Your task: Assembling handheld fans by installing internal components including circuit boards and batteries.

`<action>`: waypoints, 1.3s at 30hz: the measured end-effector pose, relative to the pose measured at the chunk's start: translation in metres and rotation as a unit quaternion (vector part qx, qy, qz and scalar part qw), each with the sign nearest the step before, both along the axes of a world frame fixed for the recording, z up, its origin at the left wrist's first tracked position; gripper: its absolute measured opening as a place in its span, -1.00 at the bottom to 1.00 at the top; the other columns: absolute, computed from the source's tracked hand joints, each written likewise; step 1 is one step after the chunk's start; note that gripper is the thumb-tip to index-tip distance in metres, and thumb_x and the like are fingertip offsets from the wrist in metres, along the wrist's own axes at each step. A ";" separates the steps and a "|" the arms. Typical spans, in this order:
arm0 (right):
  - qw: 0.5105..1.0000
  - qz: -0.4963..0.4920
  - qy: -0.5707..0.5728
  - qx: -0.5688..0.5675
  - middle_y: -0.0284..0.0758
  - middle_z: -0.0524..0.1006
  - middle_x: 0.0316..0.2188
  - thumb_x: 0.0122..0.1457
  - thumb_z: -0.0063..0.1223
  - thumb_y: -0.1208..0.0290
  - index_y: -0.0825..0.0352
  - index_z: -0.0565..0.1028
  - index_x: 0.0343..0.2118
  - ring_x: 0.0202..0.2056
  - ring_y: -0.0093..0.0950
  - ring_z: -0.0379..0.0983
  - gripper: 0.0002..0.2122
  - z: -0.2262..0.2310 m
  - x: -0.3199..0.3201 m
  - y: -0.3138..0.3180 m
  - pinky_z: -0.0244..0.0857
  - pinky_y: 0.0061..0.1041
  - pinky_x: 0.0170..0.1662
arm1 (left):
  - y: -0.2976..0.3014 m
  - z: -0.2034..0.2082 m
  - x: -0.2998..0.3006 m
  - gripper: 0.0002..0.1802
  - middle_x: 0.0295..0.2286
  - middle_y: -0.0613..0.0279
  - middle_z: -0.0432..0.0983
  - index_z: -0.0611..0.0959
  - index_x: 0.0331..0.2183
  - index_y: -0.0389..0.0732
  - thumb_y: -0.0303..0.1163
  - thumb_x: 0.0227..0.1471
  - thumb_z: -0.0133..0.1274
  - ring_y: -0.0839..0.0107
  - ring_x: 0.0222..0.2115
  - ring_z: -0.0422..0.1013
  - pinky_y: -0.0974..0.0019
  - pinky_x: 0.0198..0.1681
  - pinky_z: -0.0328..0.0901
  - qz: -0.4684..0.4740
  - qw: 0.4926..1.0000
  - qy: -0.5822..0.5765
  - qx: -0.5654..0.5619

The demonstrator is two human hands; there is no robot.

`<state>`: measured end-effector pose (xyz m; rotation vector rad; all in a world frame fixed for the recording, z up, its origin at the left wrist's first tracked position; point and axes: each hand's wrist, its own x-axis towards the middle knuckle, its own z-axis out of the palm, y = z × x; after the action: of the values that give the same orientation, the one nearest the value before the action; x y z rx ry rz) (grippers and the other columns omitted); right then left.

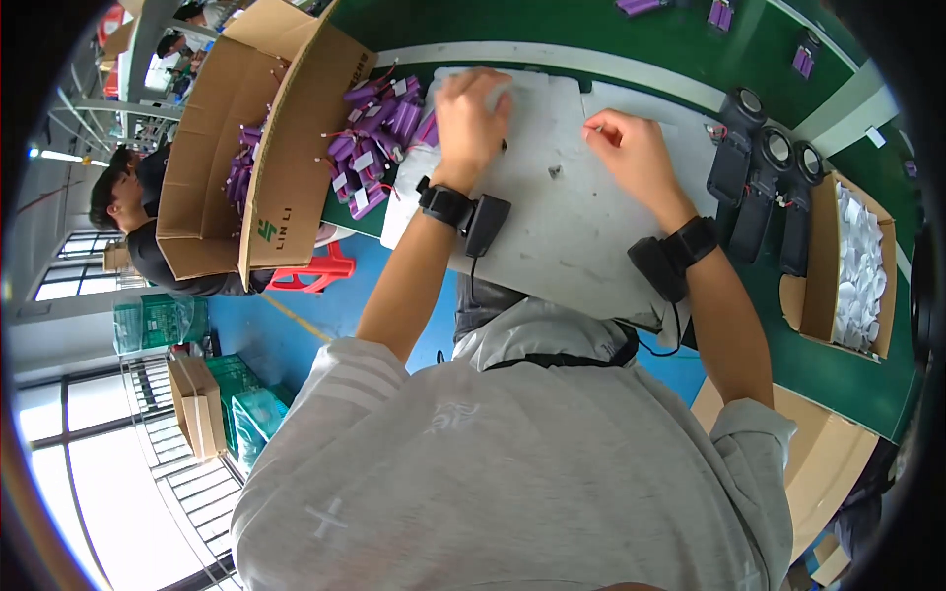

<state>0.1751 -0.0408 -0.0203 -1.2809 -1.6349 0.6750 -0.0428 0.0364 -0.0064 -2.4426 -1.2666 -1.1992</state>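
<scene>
My left hand (473, 120) is over the far left part of a pale grey work board (552, 231). Its fingers curl down, and whatever they close on is hidden beneath them; a small dark bit shows beside the palm. Purple-wrapped battery packs (370, 143) with thin wires and white labels lie heaped just left of that hand. My right hand (631, 153) hovers over the board's right half, thumb and fingertips pinched together. Anything between those tips is too small to name. Black straps with small black boxes sit on both wrists.
A cardboard box (296, 148) with more purple packs stands at the left. Black devices with round ends (759, 177) lie to the right, beside a carton of white pieces (859, 266). Several packs rest on the green surface (552, 30) beyond a pale rail. Another person (148, 217) sits far left.
</scene>
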 end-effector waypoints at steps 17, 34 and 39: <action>0.984 -0.136 0.024 -0.116 -0.60 0.41 -0.61 0.16 0.15 0.42 0.34 0.59 -0.30 -0.60 -0.82 0.16 -0.88 -0.014 0.023 0.001 -0.03 -0.76 -0.55 | -0.028 0.008 -0.051 -0.77 0.00 0.05 0.43 0.58 -0.12 -0.07 -0.38 0.15 0.03 0.12 0.09 0.26 0.03 0.25 -0.03 -0.113 0.936 -0.114 -0.313; 0.993 -0.095 0.025 -0.060 -0.57 0.45 -0.60 0.14 0.17 0.47 0.39 0.57 -0.37 -0.57 -0.82 0.24 -0.90 0.006 -0.006 -0.010 0.10 -0.76 -0.53 | -0.028 0.011 -0.052 -0.62 -0.17 0.11 0.55 0.62 -0.12 -0.12 -0.62 -0.03 0.09 0.22 -0.20 0.47 0.24 -0.12 0.33 -0.048 0.964 -0.170 -0.200; 0.993 -0.100 0.000 0.067 -0.51 0.47 -0.62 0.11 0.17 0.50 0.37 0.57 -0.38 -0.60 -0.79 0.24 -0.93 0.007 -0.002 -0.018 0.11 -0.74 -0.55 | -0.028 0.044 -0.019 -0.71 -0.10 0.11 0.53 0.55 -0.05 -0.29 -0.49 0.17 0.00 0.40 -0.22 0.50 0.42 -0.14 0.35 -0.210 0.870 -0.349 -0.277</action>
<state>0.1730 -0.0588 -0.0130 -1.3246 -1.4999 0.4362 -0.0617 0.0080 0.0381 -2.9047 -1.4233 -2.2713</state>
